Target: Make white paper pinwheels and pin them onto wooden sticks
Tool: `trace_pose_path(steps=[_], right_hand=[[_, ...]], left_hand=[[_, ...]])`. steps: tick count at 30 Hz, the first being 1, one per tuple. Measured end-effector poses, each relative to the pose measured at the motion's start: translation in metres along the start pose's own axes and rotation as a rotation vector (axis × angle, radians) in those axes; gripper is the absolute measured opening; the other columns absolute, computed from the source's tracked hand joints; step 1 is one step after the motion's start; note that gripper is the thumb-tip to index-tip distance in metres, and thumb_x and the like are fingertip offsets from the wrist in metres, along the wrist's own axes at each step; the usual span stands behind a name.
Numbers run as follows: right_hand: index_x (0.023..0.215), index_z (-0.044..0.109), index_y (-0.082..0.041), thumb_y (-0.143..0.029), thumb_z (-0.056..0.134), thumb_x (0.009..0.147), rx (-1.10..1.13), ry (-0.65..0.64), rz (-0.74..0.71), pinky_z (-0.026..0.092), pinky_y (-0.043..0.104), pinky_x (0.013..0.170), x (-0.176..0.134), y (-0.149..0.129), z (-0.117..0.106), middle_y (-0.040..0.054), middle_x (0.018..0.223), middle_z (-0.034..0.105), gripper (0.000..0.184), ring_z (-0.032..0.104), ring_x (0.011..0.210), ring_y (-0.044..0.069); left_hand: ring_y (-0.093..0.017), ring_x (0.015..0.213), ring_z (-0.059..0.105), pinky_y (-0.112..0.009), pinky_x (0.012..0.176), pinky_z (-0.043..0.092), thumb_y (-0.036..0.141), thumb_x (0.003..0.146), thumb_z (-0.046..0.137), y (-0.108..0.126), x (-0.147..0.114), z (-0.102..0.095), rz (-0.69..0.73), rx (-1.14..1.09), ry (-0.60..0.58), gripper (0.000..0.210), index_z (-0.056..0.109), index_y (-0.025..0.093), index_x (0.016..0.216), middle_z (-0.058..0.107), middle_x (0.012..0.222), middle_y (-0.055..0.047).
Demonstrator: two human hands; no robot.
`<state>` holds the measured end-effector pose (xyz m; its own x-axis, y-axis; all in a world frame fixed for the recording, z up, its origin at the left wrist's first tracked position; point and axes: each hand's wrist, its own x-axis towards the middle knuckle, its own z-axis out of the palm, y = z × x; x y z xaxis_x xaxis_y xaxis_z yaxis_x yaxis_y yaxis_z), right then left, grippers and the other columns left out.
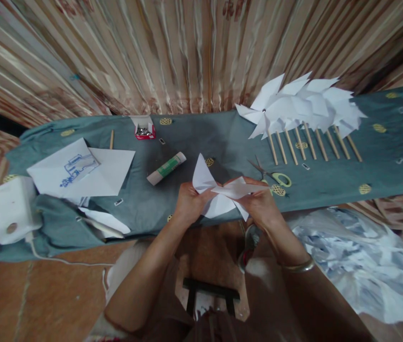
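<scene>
Between my two hands is a white paper pinwheel point(219, 204), its points folded in toward the middle and no stick visible on it. My left hand point(191, 202) grips its left side, the thumb pressed near the centre. On the right side my right hand point(260, 202) pinches the paper, with part of the fingers hidden behind it. Scissors point(280, 179) with green handles lie just beyond my right hand. A green and white glue stick point(167, 167) rests on the cloth beyond my left hand.
Several finished pinwheels point(263, 110) on wooden sticks overlap at the back right. A red box of metal pins point(145, 131), paper sheets point(112, 171), one stick point(111, 139), a pen point(103, 228) and a white power adapter point(15, 209) are leftward. A plastic bag of paper scraps point(358, 261) sits below right.
</scene>
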<state>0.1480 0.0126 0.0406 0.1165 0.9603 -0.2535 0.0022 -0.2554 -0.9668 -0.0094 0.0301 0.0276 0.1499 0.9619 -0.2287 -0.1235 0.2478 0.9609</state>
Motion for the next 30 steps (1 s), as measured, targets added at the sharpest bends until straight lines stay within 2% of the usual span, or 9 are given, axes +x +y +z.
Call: trace_pose_path(steps=[12,19,24,30], right_hand=[[0.064,0.069,-0.021,-0.035,0.079,0.052,-0.002,0.019,0.003,0.046,0.03,0.057,0.0013,0.0026,0.002,0.0012,0.064,0.068,0.021,0.056,0.059,0.017],[0.063,0.068,-0.022,-0.037,0.081,0.05,0.006,0.013,-0.002,0.048,0.032,0.058,0.0007,-0.0003,0.0024,0.002,0.065,0.069,0.023,0.056,0.059,0.017],[0.063,0.067,-0.023,-0.04,0.082,0.05,0.023,0.001,0.009,0.048,0.033,0.058,0.0016,0.0014,0.0027,0.0012,0.063,0.068,0.026,0.056,0.058,0.017],[0.067,0.066,-0.023,-0.04,0.08,0.057,0.03,-0.031,0.007,0.052,0.036,0.063,0.0025,0.0039,0.0014,0.0032,0.067,0.069,0.024,0.062,0.067,0.022]], left_hand=[[-0.018,0.063,0.066,-0.024,0.058,0.05,0.041,0.057,0.083,-0.0039,0.0016,-0.0001,0.03,0.008,0.02,0.03,0.075,0.013,0.065,0.072,0.064,-0.005],[-0.019,0.064,0.067,-0.025,0.058,0.05,0.041,0.056,0.083,-0.0038,0.0017,0.0007,0.006,0.042,0.051,0.031,0.076,0.013,0.067,0.075,0.072,-0.007],[-0.02,0.065,0.067,-0.025,0.058,0.05,0.042,0.057,0.082,-0.003,0.0022,0.0015,0.011,0.058,0.052,0.031,0.075,0.013,0.065,0.073,0.066,-0.006],[-0.02,0.066,0.068,-0.025,0.058,0.051,0.041,0.059,0.081,-0.006,0.0021,0.0001,0.027,0.081,0.049,0.029,0.076,0.013,0.066,0.074,0.067,-0.006]])
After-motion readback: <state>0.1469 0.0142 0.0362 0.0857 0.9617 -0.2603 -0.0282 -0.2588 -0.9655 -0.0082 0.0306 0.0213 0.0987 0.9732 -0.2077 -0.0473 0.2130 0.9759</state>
